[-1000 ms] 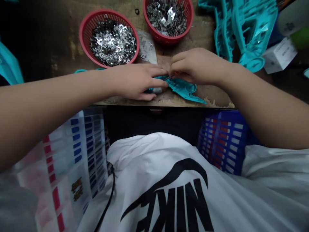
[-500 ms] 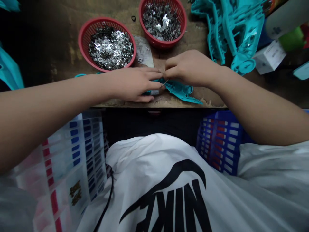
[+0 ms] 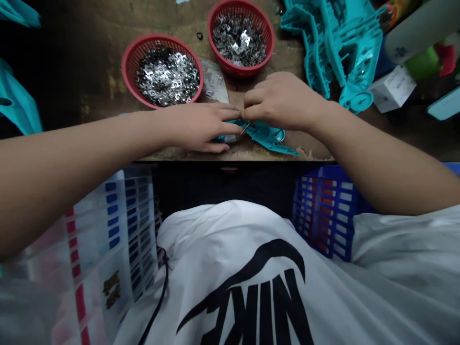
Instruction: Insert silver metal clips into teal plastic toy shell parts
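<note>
Left hand: the person's left hand (image 3: 206, 125) lies palm down with its fingers spread and slightly bent, over the near edge of the worktop; the grip is loose, the fingers resting at the left end of the turquoise moulded plastic part (image 3: 268, 136) and covering some of it.
Right hand: the person's right hand (image 3: 271, 99) is closed in a pinch, thumb against curled fingers, on a thin straight metal rod (image 3: 245, 128); the held end is hidden by the fingers.
Metal rod: slants down and leftward from the pinch, its free end close to the left forefinger; whether it touches that finger cannot be told.
Plastic part: flat on the brown worn wooden worktop (image 3: 104, 28), between and below the hands, its pointed end toward the lower right.
Left basket: a round red plastic basket (image 3: 128, 67) full of small shiny metal pieces (image 3: 167, 79), just beyond the left wrist.
Right basket: a second round red plastic basket (image 3: 239, 73), farther back, with silvery metal clips (image 3: 239, 40).
Right side: a pile of larger turquoise plastic mouldings (image 3: 323, 43), near a small white cardboard box (image 3: 393, 88).
Below the edge: a translucent slatted plastic crate (image 3: 120, 206) at left, a blue slatted plastic crate (image 3: 323, 211) at right.
</note>
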`<state>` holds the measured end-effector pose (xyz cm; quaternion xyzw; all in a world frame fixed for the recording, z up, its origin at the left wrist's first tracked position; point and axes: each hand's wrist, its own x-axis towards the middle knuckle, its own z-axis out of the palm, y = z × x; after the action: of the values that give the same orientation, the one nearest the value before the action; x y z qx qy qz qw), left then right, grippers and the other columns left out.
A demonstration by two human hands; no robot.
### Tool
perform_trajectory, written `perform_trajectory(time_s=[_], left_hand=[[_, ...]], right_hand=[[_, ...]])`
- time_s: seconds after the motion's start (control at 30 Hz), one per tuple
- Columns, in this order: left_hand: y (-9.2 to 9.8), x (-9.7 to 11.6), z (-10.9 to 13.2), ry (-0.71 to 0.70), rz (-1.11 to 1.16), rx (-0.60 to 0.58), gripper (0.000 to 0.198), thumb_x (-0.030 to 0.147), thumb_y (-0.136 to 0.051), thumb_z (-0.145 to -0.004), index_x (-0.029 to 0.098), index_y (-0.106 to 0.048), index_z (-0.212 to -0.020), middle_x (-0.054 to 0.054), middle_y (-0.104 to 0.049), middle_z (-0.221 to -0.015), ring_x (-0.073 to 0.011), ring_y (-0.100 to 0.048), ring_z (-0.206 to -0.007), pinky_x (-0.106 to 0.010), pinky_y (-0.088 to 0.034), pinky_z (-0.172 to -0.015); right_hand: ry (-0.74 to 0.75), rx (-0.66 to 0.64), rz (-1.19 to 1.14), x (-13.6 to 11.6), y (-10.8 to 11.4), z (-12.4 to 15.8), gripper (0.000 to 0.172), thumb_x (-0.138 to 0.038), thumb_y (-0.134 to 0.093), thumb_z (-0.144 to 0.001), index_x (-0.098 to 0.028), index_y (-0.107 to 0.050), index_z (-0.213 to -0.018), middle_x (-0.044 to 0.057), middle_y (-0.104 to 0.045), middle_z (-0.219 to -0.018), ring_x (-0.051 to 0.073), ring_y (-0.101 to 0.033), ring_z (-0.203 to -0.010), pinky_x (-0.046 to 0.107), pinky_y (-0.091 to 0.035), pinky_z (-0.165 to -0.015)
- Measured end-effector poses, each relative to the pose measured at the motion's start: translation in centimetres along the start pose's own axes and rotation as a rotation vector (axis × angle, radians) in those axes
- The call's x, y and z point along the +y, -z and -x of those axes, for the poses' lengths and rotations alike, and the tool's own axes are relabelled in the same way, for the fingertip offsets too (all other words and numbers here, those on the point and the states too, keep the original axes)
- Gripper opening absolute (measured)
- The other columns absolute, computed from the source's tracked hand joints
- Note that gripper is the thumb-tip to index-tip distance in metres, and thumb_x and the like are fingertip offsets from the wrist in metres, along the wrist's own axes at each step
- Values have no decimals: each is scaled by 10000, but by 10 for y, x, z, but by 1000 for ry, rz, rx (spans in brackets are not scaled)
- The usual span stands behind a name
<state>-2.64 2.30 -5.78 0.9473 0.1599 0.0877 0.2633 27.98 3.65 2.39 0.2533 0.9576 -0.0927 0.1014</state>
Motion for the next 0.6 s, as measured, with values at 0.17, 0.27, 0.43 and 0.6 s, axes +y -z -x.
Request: perform_trajectory(time_s=[0.17,0.27,0.43,0.6], left_hand=[[-6,-6,-1,-20,-37,11,497,522,-809,-1139,350,-893,-1597,-178,-824,-1753,-468,-705,-1764,-650,-561,-1532],[-9,-9,0,-31,-31,33,504,509,-808,-1127,368,-897,-1603,-165,-836,-1745,-451,-711,-1759,-620,-574,-1523],[-4,-1,1,12,-102,40,573,507,-788,-1152,349,-854,-1698,-155,-760,-1873,-458,-704,-1750,-625,-588,-1494],[-3,16,2,150,-177,81,593,528,-747,-1192,272,-834,-1720,-196,-733,-1889,-475,-741,-1671,-672,-610,-1453]], right_hand=[[-22,-1,6,-3,-2,0,440,-304,-522,-1248,-305,-956,-1318,101,-911,-1219,323,-783,-1160,449,-462,-898],[-27,-11,13,-7,-3,-1,449,-318,-512,-1240,-311,-959,-1280,109,-923,-1232,326,-796,-1146,452,-475,-888],[-126,60,-86,0,5,5,458,-437,-582,-1223,-328,-943,-1481,107,-951,-1324,343,-828,-1165,448,-527,-921],[-181,97,-196,13,8,14,476,-448,-571,-1265,-283,-878,-1590,145,-932,-1425,378,-820,-1255,469,-577,-1007]])
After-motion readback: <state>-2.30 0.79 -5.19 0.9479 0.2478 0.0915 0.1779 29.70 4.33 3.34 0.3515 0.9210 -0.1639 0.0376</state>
